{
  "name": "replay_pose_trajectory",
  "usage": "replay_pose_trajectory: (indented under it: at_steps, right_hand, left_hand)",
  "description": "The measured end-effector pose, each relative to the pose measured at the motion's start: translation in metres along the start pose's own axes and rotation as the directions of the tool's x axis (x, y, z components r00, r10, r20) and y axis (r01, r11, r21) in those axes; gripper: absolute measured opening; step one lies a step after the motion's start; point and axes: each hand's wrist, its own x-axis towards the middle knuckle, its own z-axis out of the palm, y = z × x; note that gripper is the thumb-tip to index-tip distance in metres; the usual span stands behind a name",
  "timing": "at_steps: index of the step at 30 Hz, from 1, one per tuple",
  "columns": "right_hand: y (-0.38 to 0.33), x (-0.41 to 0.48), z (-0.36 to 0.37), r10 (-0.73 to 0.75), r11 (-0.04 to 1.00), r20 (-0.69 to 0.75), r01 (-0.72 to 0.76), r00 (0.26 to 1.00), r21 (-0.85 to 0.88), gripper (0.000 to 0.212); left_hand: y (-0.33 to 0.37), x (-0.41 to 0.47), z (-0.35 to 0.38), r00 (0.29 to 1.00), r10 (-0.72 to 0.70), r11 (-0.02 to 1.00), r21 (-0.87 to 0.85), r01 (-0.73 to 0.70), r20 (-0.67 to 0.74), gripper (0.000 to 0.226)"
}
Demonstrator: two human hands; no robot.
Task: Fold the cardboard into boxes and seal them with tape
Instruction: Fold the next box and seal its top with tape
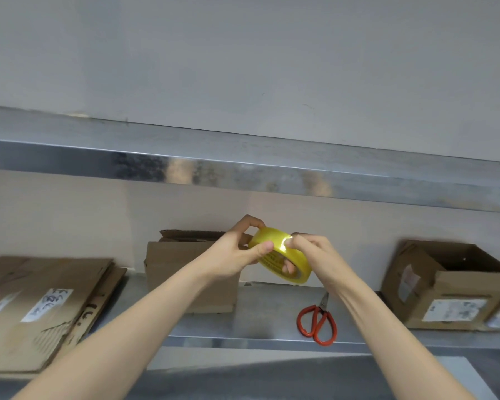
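We're looking at a shiny stainless steel shelf surface [272, 310] running across the lower half of the frame, with a second steel shelf [243, 171] overhead and a plain pale grey wall [243, 53] filling the top. At lower left, a stack of flattened brown cardboard sheets [41, 313] lies flat, white labels showing. Centre frame, an open-topped brown cardboard box [179, 272] stands upright against the back wall. Far right, another brown cardboard box with white labels [451, 287]. Between those two boxes, near the front edge, lie red-handled scissors [318, 321].

Now the tape: a roll of translucent yellow packing tape [280, 252], held up in mid-frame above the shelf, tilted, glossy, with dark print on its inner ring. The left hand [237, 255] grips it, thumb pressed on the near face, fingers curled over the top. The right hand [315, 252] holds the other side, fingertips pinched on the outer band, one finger showing through the core.

Whether a loose tape end is lifted, I can't tell. The label print is too blurred to read. The right box is cut off at the frame edge, and the left forearm hides part of the centre box.
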Motion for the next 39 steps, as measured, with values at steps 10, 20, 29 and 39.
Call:
replay_pose_trajectory:
  at_steps: [10,20,29,39]
  right_hand:
    - [0.004,-0.004,-0.003,0.078,0.997,-0.051,-0.076,0.996,0.026,0.04]
    - [0.007,0.004,-0.003,0.1,0.991,-0.148,-0.086,0.984,0.099,0.032]
    - [0.023,0.007,0.009,0.226,0.958,-0.252,-0.167,0.941,0.234,0.026]
    - [0.013,0.011,0.016,0.32,0.906,-0.193,-0.24,0.928,0.35,0.045]
  left_hand:
    - [0.002,0.008,0.001,0.997,-0.067,0.997,0.031,0.066,0.037,0.037]
    - [0.009,0.026,0.012,0.984,-0.016,1.0,-0.029,0.011,-0.178,0.018]
    - [0.004,0.024,0.021,0.985,-0.078,0.99,-0.132,0.058,-0.154,0.023]
    - [0.004,0.021,0.02,0.968,-0.056,0.992,0.094,0.081,-0.246,0.034]
